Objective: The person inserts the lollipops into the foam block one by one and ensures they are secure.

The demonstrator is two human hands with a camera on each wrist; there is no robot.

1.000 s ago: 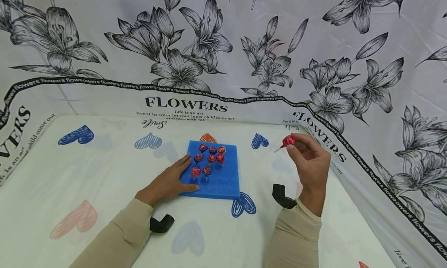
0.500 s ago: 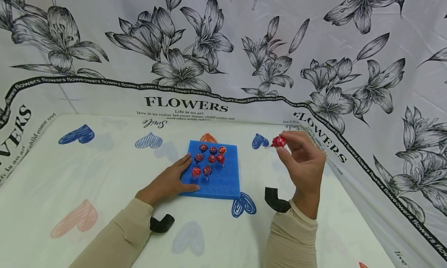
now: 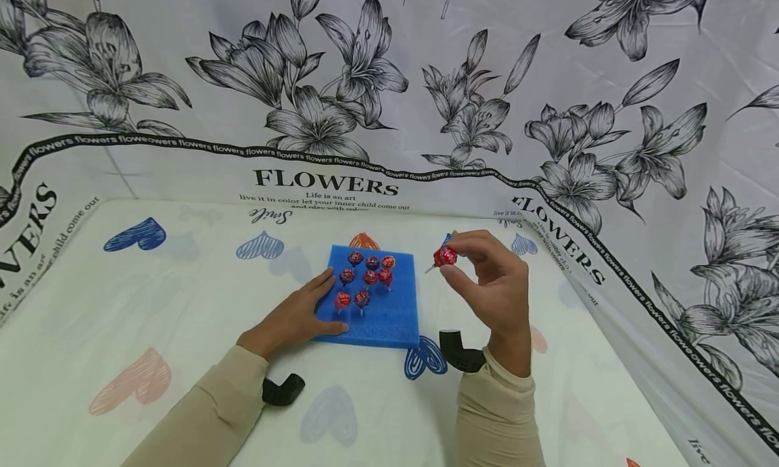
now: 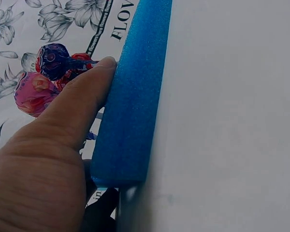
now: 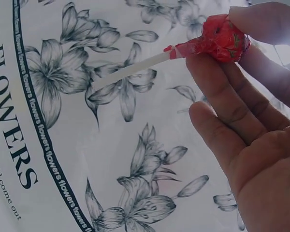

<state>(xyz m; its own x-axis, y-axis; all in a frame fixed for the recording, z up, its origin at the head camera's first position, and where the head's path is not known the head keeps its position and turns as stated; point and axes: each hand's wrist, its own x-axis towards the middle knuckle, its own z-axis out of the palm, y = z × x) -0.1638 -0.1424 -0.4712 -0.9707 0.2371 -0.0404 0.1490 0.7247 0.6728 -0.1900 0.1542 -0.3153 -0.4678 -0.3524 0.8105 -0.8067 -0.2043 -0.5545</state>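
A blue foam block [image 3: 389, 322] lies on the table, with several wrapped lollipops [image 3: 370, 276] standing in it on their sticks. My left hand [image 3: 295, 320] rests at the block's left side, fingers stretched along the edge and thumb on the top face; in the left wrist view the thumb [image 4: 70, 108] touches the foam [image 4: 130, 111] beside lollipop heads [image 4: 53, 62]. Right of the block, in the air, my right hand [image 3: 496, 284] pinches a red-wrapped lollipop [image 3: 445, 256] by its head. Its white stick [image 5: 133, 70] points away from the hand in the right wrist view.
A white cloth [image 3: 201, 406] printed with hearts covers the table. Behind and to the right hangs a white curtain [image 3: 426, 21] with black flower drawings. A black angular piece is at each wrist, left [image 3: 283, 390] and right [image 3: 459, 353].
My right hand has moved left with the lollipop, closer to the foam block. The left hand and the block stay where they were.
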